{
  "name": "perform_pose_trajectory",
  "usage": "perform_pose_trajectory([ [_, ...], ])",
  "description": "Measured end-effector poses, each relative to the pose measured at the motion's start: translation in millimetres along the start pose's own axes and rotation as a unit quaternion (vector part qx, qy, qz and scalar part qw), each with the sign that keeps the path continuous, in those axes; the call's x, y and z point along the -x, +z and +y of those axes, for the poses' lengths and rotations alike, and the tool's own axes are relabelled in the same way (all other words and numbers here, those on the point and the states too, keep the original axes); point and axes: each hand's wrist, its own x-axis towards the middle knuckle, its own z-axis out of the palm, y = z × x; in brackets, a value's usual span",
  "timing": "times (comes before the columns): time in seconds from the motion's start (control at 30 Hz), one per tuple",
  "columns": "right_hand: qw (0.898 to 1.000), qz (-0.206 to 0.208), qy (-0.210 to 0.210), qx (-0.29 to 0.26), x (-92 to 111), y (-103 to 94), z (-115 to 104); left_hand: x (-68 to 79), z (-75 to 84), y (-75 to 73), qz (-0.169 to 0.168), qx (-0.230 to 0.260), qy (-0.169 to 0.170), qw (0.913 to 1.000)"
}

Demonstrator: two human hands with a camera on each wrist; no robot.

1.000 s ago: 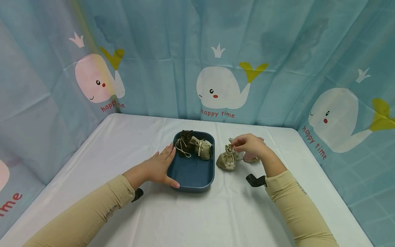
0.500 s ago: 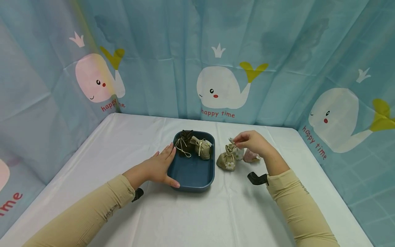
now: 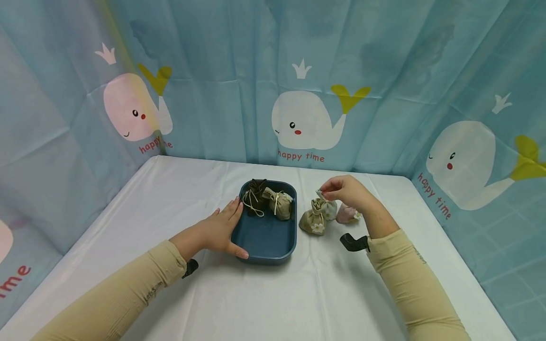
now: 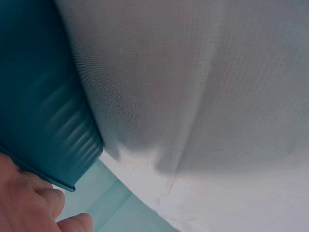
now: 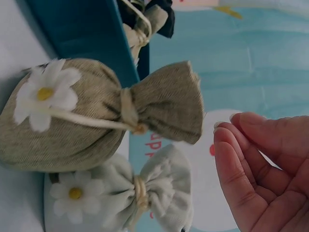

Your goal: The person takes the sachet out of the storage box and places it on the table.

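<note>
My left hand (image 3: 217, 231) lies with straight fingers along the left rim of a dark blue tray (image 3: 266, 246), the thumb at its near corner. In the tray's far part are a dark brown drawstring pouch (image 3: 254, 201) and a beige one (image 3: 281, 208). Right of it stand an olive pouch (image 3: 311, 222) and a whitish pouch (image 5: 116, 186), each with a white flower, and a pink pouch (image 3: 346, 214). My right hand (image 3: 350, 192) hovers over these, thumb and fingers close together. A gap shows between its fingertips and the pouch tops in the right wrist view; it holds nothing visible.
A white cloth covers the table (image 3: 264, 303). Behind and at both sides hangs a blue curtain (image 3: 239, 113) with printed whales. Black camera mounts (image 3: 353, 242) stick out from the wrists.
My right hand has risen a little away from the pouches, and its fingertips now overlap the whitish pouch's top in the head view. The left hand and tray have stayed still.
</note>
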Motion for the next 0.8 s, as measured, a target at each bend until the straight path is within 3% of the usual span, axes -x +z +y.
perform_pose_trajectory([
  [0.8,1.000,-0.015,-0.017,0.021,-27,25.3,-40,0.4,-0.1,0.3,0.005,-0.001,0.006,1.0000],
])
